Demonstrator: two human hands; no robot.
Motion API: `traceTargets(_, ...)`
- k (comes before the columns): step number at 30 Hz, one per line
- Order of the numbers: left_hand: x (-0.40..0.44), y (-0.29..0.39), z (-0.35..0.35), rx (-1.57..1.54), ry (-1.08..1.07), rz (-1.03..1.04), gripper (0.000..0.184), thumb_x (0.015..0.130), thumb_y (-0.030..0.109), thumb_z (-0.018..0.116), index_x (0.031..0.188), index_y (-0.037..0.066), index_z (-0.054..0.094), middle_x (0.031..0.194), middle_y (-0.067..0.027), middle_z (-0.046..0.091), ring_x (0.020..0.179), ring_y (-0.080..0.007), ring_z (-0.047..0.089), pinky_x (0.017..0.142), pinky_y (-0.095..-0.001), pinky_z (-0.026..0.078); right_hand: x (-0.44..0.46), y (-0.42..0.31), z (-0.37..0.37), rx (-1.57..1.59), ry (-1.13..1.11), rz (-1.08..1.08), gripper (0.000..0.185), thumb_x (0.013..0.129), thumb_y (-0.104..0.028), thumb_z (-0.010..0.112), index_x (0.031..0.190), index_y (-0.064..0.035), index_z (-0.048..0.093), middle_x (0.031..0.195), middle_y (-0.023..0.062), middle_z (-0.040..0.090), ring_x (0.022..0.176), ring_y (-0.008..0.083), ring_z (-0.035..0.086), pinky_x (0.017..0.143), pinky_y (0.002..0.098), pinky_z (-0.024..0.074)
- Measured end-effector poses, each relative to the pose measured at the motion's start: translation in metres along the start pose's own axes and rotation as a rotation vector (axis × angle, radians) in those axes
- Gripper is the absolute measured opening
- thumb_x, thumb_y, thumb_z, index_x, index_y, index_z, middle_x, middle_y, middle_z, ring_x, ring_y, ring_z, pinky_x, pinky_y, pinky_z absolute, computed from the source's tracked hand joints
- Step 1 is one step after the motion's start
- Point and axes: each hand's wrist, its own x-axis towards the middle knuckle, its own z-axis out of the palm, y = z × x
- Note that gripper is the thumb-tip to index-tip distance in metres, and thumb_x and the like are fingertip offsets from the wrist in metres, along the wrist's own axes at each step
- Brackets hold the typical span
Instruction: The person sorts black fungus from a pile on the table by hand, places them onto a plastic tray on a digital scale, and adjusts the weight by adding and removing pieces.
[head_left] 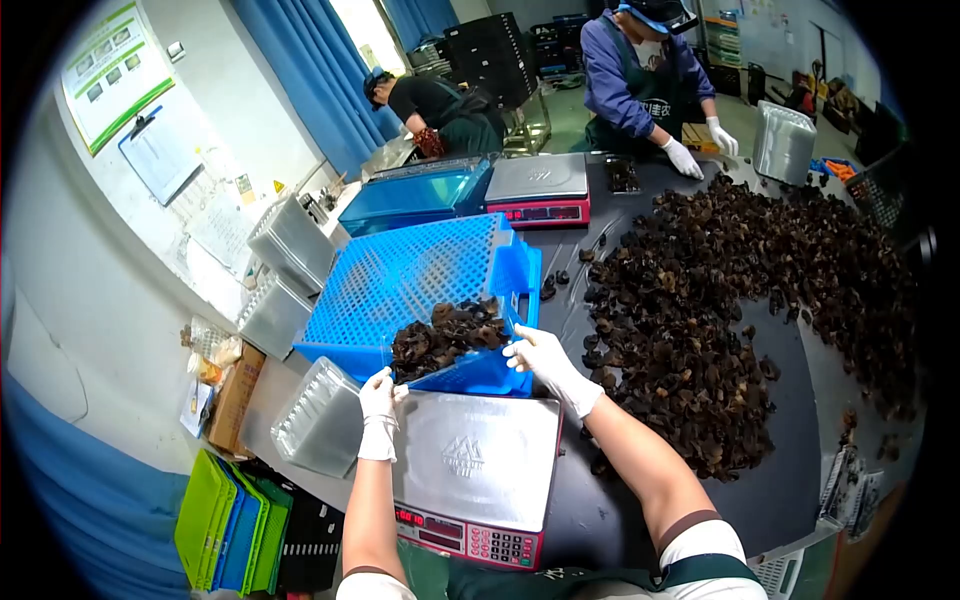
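Between my two white-gloved hands is a clear plastic tray heaped with dark wood ear mushrooms. It is held tilted in front of the upturned blue crate, beyond the scale. My left hand pinches the tray's near left corner. On the opposite side, my right hand grips the tray's right edge, fingers partly hidden. Below the tray, nearer to me, lies the bare steel plate of the red digital scale. Right of my right arm spreads a large pile of loose wood ear mushrooms.
Stacked clear trays stand left of the scale. A second scale and a blue bin sit further back. Across the table a person in gloves works near another tray stack. Another person bends at the back left.
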Motion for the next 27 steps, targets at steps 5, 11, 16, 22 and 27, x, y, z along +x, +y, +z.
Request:
traceTargets(5, 0.053, 0.006, 0.012, -0.068, 0.086, 0.01, 0.031, 0.094, 0.002, 0.053, 0.123, -0.008, 0.05, 0.096, -0.0136, 0.061, 0.072, -0.0257, 0.065, 0.068, -0.0331, 0.06, -0.033, 0.0, -0.009, -0.091, -0.07, 0.041, 0.061, 0.089, -0.012, 0.06, 0.141, 0.0082, 0.036, 0.091, 0.0078, 0.065, 0.072, 0.009, 0.059, 0.063, 0.0221, 0.0484)
traceTargets(11, 0.079, 0.021, -0.037, 0.171, 0.07, 0.319, 0.036, 0.093, 0.004, 0.055, 0.128, -0.001, 0.053, 0.109, -0.0119, 0.06, 0.086, -0.0242, 0.062, 0.079, -0.0342, 0.052, -0.134, -0.006, -0.063, -0.355, -0.164, 0.004, 0.037, 0.094, -0.014, 0.057, 0.127, 0.0028, 0.056, 0.094, 0.0059, 0.067, 0.08, 0.0104, 0.061, 0.077, 0.0262, 0.0507)
traceTargets(16, 0.007, 0.068, -0.107, 1.116, 0.234, 0.648, 0.028, 0.092, 0.014, 0.056, 0.114, -0.003, 0.063, 0.109, -0.015, 0.063, 0.099, -0.0237, 0.06, 0.09, -0.0337, 0.046, -0.234, 0.001, -0.127, -0.437, 0.189, 0.04, 0.029, 0.091, -0.008, 0.059, 0.119, -0.0001, 0.063, 0.106, 0.0098, 0.07, 0.095, 0.0136, 0.065, 0.087, 0.0274, 0.0493)
traceTargets(22, 0.014, 0.044, -0.223, 1.329, 0.055, 0.562, 0.026, 0.093, 0.018, 0.059, 0.107, -0.001, 0.067, 0.101, -0.0128, 0.068, 0.09, -0.0207, 0.062, 0.085, -0.0321, 0.048, -0.307, 0.031, -0.167, -0.445, 0.725, -0.029, 0.026, 0.09, -0.005, 0.059, 0.115, -0.0001, 0.064, 0.096, 0.0073, 0.069, 0.089, 0.0106, 0.063, 0.079, 0.0245, 0.0492)
traceTargets(27, 0.054, 0.065, -0.256, 0.921, -0.043, 0.113, 0.017, 0.088, 0.022, 0.07, 0.086, 0.005, 0.072, 0.072, 0.0025, 0.064, 0.062, -0.0076, 0.054, 0.055, -0.023, 0.043, -0.315, 0.043, -0.157, -1.093, 0.594, -0.233, 0.024, 0.084, -0.014, 0.06, 0.106, -0.0066, 0.068, 0.085, 0.012, 0.067, 0.081, 0.0291, 0.064, 0.071, 0.038, 0.0517)
